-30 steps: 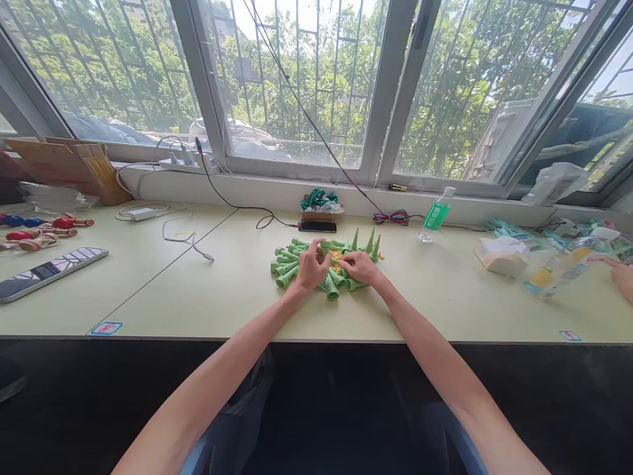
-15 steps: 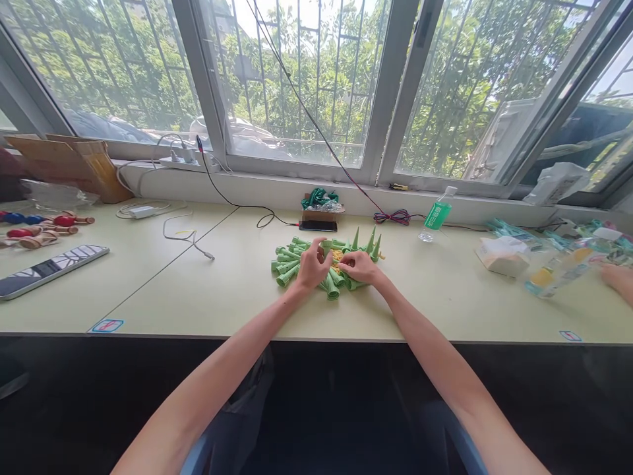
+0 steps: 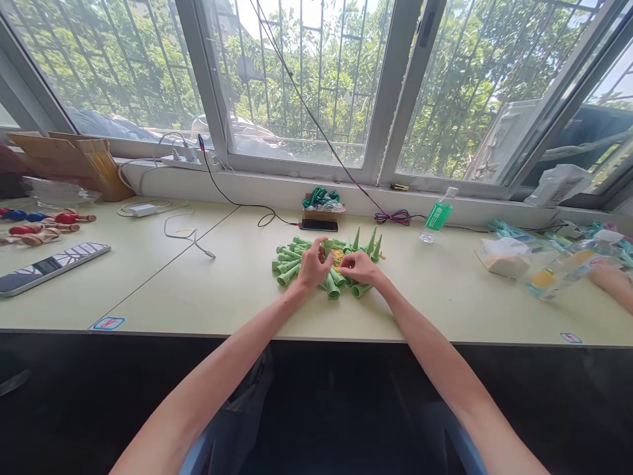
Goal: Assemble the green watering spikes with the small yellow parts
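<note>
Green cones (image 3: 288,276) lie in a ring on the table, with small yellow pieces (image 3: 338,257) heaped in their middle. My left hand (image 3: 312,265) curls its fingers and thumb around a green cone (image 3: 328,245) at the left of the heap; part of that cone is hidden by the fingers. Over the right side of the heap, my right hand (image 3: 360,266) has thumb and fingertips pinched together by the yellow pieces. What it pinches is too small to make out. Several cones (image 3: 370,241) stand point up just beyond my right hand.
Behind the cones lie a black phone (image 3: 319,225) on a cable and a small box with green wrapping (image 3: 321,199). A water bottle (image 3: 438,216) stands back right, near a tissue pack (image 3: 503,256). Another person's hand (image 3: 613,280) is by clear plastic at far right.
My right hand has shifted very slightly, and a cone beneath it shows more. My left hand keeps its grip on the cone. The other person's arm at far right has moved further into view.
</note>
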`<state>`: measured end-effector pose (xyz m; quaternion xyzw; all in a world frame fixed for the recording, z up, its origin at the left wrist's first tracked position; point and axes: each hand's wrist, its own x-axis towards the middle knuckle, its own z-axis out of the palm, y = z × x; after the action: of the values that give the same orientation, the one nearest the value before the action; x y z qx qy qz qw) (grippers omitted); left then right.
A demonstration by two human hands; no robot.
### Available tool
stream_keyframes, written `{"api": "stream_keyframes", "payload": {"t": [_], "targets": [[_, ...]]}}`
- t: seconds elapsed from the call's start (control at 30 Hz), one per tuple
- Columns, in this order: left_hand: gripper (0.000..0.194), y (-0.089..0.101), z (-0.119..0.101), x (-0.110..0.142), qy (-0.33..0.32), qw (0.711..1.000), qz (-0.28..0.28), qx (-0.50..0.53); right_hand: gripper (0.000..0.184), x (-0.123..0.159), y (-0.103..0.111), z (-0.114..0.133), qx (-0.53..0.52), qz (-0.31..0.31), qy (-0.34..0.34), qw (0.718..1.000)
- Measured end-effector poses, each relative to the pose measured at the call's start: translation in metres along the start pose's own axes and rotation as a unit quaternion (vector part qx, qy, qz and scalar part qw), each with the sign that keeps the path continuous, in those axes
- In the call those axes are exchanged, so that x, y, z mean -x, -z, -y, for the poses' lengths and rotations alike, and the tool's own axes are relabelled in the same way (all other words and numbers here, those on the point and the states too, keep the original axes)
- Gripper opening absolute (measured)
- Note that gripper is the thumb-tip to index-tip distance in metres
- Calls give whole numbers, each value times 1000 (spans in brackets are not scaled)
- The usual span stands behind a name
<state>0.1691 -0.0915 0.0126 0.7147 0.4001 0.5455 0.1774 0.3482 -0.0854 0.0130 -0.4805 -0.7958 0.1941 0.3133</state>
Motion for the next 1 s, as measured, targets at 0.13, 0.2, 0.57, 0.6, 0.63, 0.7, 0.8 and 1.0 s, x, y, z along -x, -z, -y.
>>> {"api": "stream_keyframes", "payload": {"t": [0.13,0.2,0.57,0.6,0.63,0.7,0.8,1.0], "targets": [[35,0,1,0,-6,1000,-2,-8,9,-1,-2,0,4,-12,11,1000],[35,1,1,0,-9,1000,-2,-15,10,-1,-2,0,4,-17,17,1000],[33,1,-2,0,-2,1000,9,-12,19,-3,-1,5,-50,-132,31,989],[33,2,-3,0,0,1000,11,-13,20,-3,-1,3,-56,-150,32,987],[33,2,-3,0,2,1000,12,-14,21,-4,-1,2,-62,-165,32,984],[34,2,-3,0,5,1000,16,-16,23,-5,-1,0,-73,-188,28,979],[34,2,-2,0,3,1000,18,-21,26,-5,-1,0,-100,-183,11,978],[33,1,-1,0,-6,999,33,-20,30,-3,-2,7,-150,-178,15,972]]}}
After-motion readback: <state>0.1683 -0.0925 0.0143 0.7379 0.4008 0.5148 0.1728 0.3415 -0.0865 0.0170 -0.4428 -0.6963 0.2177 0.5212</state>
